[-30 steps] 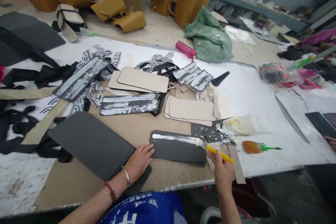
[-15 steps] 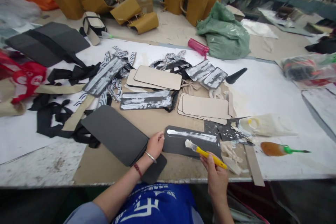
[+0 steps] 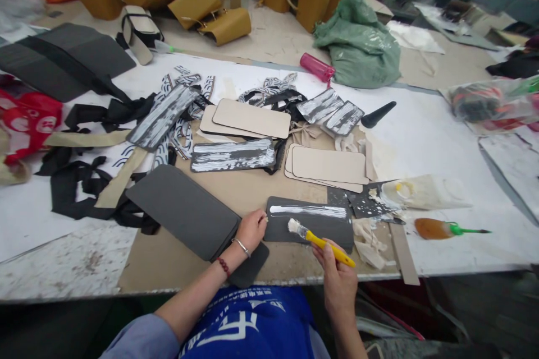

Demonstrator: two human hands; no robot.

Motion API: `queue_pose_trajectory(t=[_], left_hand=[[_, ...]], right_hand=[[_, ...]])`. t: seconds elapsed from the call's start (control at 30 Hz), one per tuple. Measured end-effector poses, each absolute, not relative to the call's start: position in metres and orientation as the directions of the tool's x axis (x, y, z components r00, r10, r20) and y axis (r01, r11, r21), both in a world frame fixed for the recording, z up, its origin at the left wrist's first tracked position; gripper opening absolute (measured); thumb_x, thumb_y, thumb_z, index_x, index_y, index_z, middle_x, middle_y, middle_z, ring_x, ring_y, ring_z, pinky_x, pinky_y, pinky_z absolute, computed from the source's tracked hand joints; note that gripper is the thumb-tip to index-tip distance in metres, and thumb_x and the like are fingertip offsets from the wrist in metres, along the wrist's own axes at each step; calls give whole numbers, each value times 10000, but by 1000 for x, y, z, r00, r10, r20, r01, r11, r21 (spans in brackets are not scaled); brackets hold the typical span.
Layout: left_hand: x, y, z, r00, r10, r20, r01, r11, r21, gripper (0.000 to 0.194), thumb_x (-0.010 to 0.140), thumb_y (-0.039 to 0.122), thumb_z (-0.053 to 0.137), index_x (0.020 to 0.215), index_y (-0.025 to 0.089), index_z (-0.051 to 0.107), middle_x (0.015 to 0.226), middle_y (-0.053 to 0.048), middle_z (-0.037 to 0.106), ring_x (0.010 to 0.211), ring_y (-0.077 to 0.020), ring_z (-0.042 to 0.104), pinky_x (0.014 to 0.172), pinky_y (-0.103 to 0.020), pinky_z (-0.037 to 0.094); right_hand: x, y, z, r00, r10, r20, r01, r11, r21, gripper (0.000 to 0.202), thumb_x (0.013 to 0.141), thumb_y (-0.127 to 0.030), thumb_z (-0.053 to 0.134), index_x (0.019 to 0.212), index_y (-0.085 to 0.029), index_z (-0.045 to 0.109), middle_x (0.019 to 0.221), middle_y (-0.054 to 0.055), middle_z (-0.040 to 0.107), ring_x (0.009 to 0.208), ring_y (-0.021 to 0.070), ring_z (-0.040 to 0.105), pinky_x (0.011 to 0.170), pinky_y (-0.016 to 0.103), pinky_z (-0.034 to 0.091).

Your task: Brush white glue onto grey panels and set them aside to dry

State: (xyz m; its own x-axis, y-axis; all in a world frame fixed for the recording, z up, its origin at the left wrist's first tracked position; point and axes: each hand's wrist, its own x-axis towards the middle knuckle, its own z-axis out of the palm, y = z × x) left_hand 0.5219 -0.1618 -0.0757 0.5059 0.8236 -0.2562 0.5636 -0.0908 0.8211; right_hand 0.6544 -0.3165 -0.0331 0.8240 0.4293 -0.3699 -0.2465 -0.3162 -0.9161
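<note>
My right hand point(image 3: 337, 272) grips the yellow handle of a brush point(image 3: 326, 247), its white-coated bristles over a dark grey panel point(image 3: 309, 230). One white streak runs along the panel's upper part. At the panel's left edge, my left hand point(image 3: 251, 230) has its fingers closed together; whether they pinch the edge is too small to tell. Larger dark panels point(image 3: 181, 210) lie left of that hand. Farther back are a white-streaked dark panel point(image 3: 233, 155) and two groups of beige panels point(image 3: 328, 164) point(image 3: 252, 118).
Black straps point(image 3: 80, 190) and patterned strips lie at left. On the right are an orange bottle point(image 3: 432, 228) with a green nozzle, a cloudy plastic bag point(image 3: 425, 192) and a black cone-shaped object point(image 3: 379, 114). A green bag point(image 3: 362, 45) and mustard-coloured bags point(image 3: 311, 0) stand behind.
The brush and my right hand have moved slightly left across the dark panel. My left hand stays by the panel's left edge. The whole view has shifted a little.
</note>
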Motion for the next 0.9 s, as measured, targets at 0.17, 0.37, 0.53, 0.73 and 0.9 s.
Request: queue_pose_trajectory(t=[0.17, 0.37, 0.53, 0.73, 0.9], left_hand=[[524, -159, -80, 506, 803, -316, 607, -71, 792, 135, 758, 170, 433, 636, 177, 489, 531, 52, 422, 549, -108, 421, 566, -215, 317], [526, -157, -78, 500, 792, -352, 648, -72, 758, 128, 739, 181, 423, 619, 184, 467, 522, 57, 418, 540, -107, 416, 571, -215, 317], [528, -156, -79, 492, 789, -368, 670, -75, 738, 121, 726, 212, 419, 615, 191, 464, 516, 52, 429, 535, -118, 435, 564, -222, 323], [522, -156, -83, 471, 799, -372, 679, -59, 732, 131, 730, 272, 386, 632, 203, 440, 514, 46, 441, 522, -132, 469, 538, -226, 351], [516, -157, -84, 428, 820, -382, 673, -7, 740, 137, 736, 306, 364, 648, 214, 415, 504, 48, 444, 504, -135, 487, 518, -226, 375]], right_hand=[[634, -307, -40, 725, 540, -427, -269, -348, -898, 501, 689, -548, 609, 961, -127, 601, 890, 94, 669, 811, 239, 643, 810, 400, 517], [680, -339, -52, 853, 403, -331, -146, -425, -893, 498, 698, -531, 591, 977, -119, 616, 867, 99, 678, 777, 238, 645, 777, 391, 514], [741, -381, -53, 957, 263, -119, 58, -580, -813, 516, 720, -548, 543, 930, -94, 668, 751, 102, 689, 777, 261, 643, 735, 359, 508], [759, -386, -35, 956, 272, 107, 272, -691, -670, 577, 749, -623, 453, 917, -114, 667, 833, 126, 685, 860, 282, 625, 800, 377, 469], [750, -370, -28, 781, 503, 370, 622, -580, -525, 421, 849, -481, 424, 926, -129, 641, 915, 118, 663, 859, 229, 619, 802, 346, 473]])
